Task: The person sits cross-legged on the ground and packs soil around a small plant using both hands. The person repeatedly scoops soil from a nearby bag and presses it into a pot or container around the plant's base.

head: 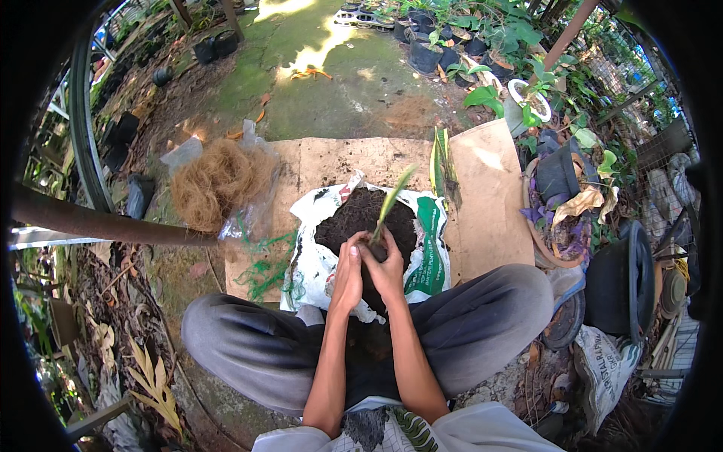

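Note:
Between my two hands stands a young snake plant (391, 199), its yellow-edged leaf leaning up to the right. My left hand (347, 277) and my right hand (386, 269) cup a dark lump of soil (377, 252) around its base, fingertips meeting at the far side. Below them lies a torn-open white and green plastic sack (432, 243) filled with dark potting soil (361, 212). The underside of the lump is hidden by my palms. Further off to the right, more snake plant leaves (438, 164) rest on the cardboard sheet (491, 226).
Brown coconut fibre (212, 178) sits on clear plastic at the left, near tangled green netting strands (262, 271). A rusty pole (113, 217) juts in from the left. Black pots (425, 55) stand at the back, and a large black tub (615, 282) is at the right.

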Demonstrator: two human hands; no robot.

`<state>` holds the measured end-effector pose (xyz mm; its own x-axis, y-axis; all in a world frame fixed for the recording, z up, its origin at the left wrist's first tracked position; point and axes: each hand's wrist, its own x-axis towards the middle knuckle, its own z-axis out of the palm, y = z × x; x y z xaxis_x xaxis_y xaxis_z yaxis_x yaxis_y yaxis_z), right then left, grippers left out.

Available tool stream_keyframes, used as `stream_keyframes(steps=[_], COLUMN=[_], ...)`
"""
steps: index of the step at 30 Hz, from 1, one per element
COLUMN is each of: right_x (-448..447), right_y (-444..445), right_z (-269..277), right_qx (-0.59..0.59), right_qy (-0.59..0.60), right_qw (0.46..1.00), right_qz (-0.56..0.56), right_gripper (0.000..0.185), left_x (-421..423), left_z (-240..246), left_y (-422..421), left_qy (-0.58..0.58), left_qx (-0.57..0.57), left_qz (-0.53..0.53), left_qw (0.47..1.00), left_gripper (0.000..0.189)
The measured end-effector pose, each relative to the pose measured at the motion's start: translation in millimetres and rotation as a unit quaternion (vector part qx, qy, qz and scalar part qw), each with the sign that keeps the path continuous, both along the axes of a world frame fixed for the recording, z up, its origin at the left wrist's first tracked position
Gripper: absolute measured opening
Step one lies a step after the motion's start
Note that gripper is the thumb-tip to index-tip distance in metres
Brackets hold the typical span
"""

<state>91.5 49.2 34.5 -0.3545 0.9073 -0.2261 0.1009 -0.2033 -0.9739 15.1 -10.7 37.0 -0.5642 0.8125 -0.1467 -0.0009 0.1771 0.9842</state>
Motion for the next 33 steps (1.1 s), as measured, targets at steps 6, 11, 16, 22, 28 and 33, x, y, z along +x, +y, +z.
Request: stream_keyframes(steps=[6,11,16,22,28,33], right_x=[6,6,3,4,6,7], right_y=[1,-4,-7,-7,-2,5], right_z=[-5,-6,-13,-12,-9,-15], right_qx=[-0.247,-0.258,-0.224,-0.260,-0.290,-0.149], right_qy=[0.201,0.215,0.154,0.129,0.226,0.082], right_qw=[0.943,0.941,0.962,0.955,0.930,0.985], right_qz=[-0.097,-0.040,-0.033,-0.064,-0.030,-0.016], right_gripper=[0.031,0.020,0.017,0.015,0.043,0.066], left_x=[-7,-5,-2,0,-10,-4], left_z=[-7,-28,-37,-35,-30,-18], left_y=[13,23,16,13,19,7], left_qy=[-0.090,-0.132,-0.056,-0.028,-0.157,-0.250], left_qx=[-0.055,0.002,-0.001,-0.041,-0.003,-0.061], left_qz=[0.165,0.071,0.086,0.075,0.030,-0.075], left_qw=[0.981,0.989,0.995,0.996,0.987,0.963], left_gripper=[0.062,0.056,0.053,0.050,0.051,0.048])
